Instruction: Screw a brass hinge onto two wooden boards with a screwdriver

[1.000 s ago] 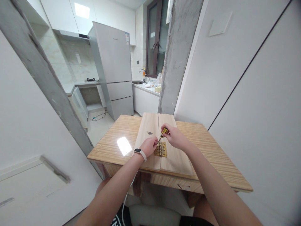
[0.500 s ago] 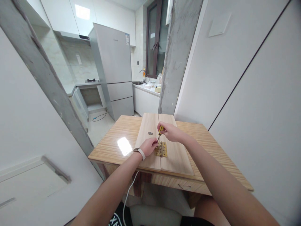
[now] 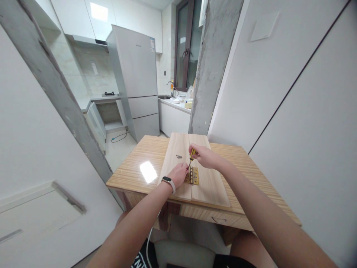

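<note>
Your right hand (image 3: 205, 156) is clenched around the yellow-and-black handle of a small screwdriver (image 3: 192, 154), with the fingers wrapped over its top end. The tool's long axis slants down toward your left hand (image 3: 180, 173), so its thin metal tip meets the far left corner of the brass hinge (image 3: 194, 175), right at your left fingertips. Your left hand lies curled just beside the hinge's left leaf with its fingertips pinched at the tip. Whether they grip anything is too small to tell. The left fingers are nearer the hinge, touching or almost touching it, and the right fingers sit above and beyond it at the handle.

The hinge is flat, shiny yellow metal. Its knuckle lies along the seam between 2 pale, matte wooden boards (image 3: 208, 186) set side by side. A few small grey screws (image 3: 179, 156) lie loose on the left board, just beyond your left fingers. Under the boards is a glossy, striped wood-grain surface (image 3: 134, 171). A dark wristband (image 3: 169, 181) circles your left wrist
</note>
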A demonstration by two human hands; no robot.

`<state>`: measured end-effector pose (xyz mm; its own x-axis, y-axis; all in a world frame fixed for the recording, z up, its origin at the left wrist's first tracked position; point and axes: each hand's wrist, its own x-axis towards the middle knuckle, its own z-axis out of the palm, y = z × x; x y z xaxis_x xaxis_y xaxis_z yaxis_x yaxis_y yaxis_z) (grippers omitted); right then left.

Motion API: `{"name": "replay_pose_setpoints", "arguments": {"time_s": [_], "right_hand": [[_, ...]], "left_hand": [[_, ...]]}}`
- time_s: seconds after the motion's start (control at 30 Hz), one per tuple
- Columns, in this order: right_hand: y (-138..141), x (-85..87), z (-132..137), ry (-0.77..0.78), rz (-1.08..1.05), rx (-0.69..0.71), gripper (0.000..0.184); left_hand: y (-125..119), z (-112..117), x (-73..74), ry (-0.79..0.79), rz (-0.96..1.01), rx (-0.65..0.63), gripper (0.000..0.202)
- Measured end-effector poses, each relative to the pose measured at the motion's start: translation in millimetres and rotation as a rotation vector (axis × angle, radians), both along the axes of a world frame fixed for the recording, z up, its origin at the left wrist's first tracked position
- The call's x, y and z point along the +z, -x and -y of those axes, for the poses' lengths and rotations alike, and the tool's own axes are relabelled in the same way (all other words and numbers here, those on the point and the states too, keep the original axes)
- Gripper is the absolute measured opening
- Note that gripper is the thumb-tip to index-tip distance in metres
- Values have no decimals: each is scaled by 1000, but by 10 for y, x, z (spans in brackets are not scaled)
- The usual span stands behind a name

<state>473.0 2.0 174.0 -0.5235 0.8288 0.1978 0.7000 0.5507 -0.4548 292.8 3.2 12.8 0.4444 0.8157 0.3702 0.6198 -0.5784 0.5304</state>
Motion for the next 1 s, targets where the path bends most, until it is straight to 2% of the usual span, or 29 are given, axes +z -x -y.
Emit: {"name": "replay_pose_setpoints", "arguments": {"time_s": [0.3,0.43,0.6,0.7,0.8,1.0], "right_hand": [[36,-87,-21,-119,32,-114,10],[70,-97,-42,-194,115,-195,17],[104,0,-22,-215,56,-49,12],[127,93,9,-175,2,12,21],[158,150,26,-119,6,19,25],[198,148,7,-206,88,-48,6]], "left_hand": [[2,-24,-33,17,-18,13,11],[12,-35,-26,32,-7,9,11],[22,-45,-40,30,-12,18,12],[21,-49,-47,31,-16,30,13],[20,-45,-39,43,-15,31,13],[20,-31,-25,33,-29,22,12]]}}
